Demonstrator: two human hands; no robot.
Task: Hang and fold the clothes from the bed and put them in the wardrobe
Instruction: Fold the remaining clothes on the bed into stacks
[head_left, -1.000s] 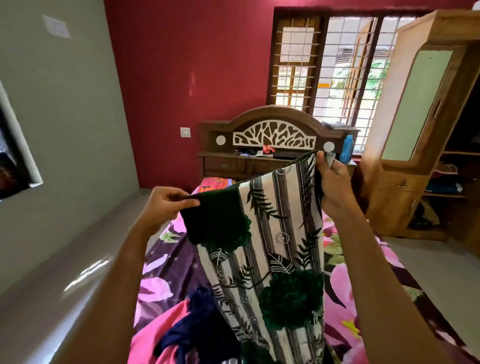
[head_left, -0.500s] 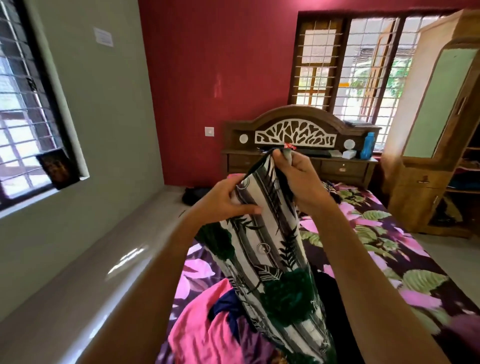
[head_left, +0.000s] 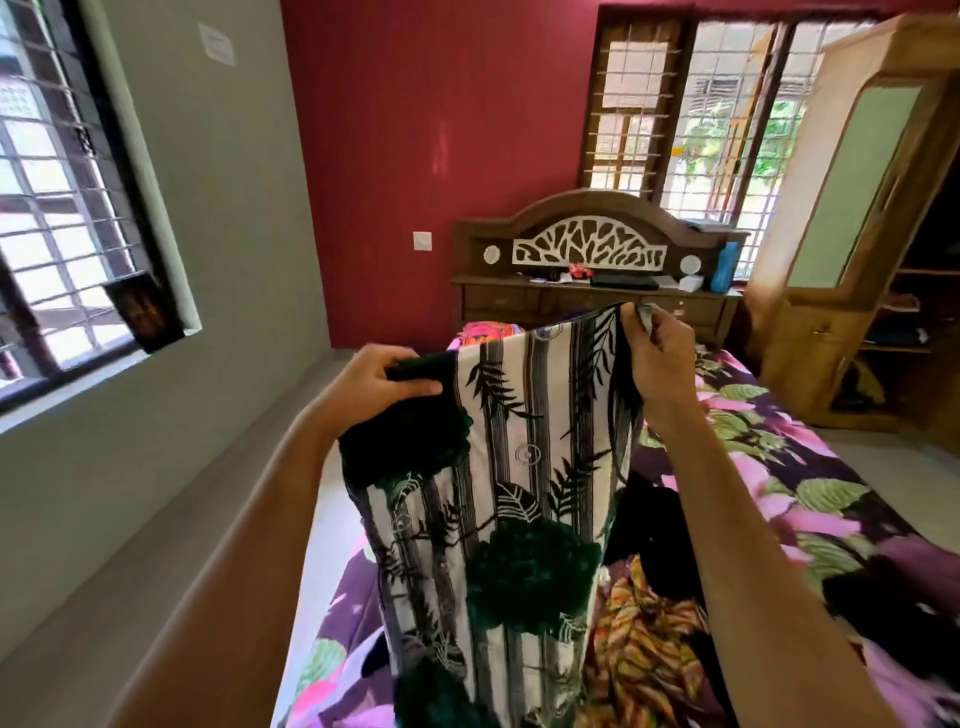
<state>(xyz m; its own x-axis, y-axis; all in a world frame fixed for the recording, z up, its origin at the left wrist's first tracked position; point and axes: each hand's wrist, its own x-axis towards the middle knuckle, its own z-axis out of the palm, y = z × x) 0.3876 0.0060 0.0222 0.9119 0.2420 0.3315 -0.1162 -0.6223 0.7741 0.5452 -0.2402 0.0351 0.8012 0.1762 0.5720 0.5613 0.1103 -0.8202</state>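
Observation:
I hold a white garment (head_left: 524, 467) with black stripes, fern leaves and dark green flowers up above the bed (head_left: 810, 467). My left hand (head_left: 374, 387) pinches its top left corner. My right hand (head_left: 657, 358) grips the top right corner, held higher. The cloth hangs spread between my hands and its lower part drops out of the frame. An orange-brown patterned garment (head_left: 644, 654) and dark clothes (head_left: 644, 519) lie on the bed under it. The wooden wardrobe (head_left: 852, 218) stands at the right with its door open and shelves showing.
The bed has a purple floral sheet and a carved wooden headboard (head_left: 587, 249) with small items and a blue bottle (head_left: 723, 267) on its ledge. Barred windows are at the left and behind the headboard. A grey floor strip (head_left: 182, 545) runs along the left wall.
My hands, close together half a second ago with the cloth bunched, have moved apart and the garment is spread flat again. The view has shifted left and back.

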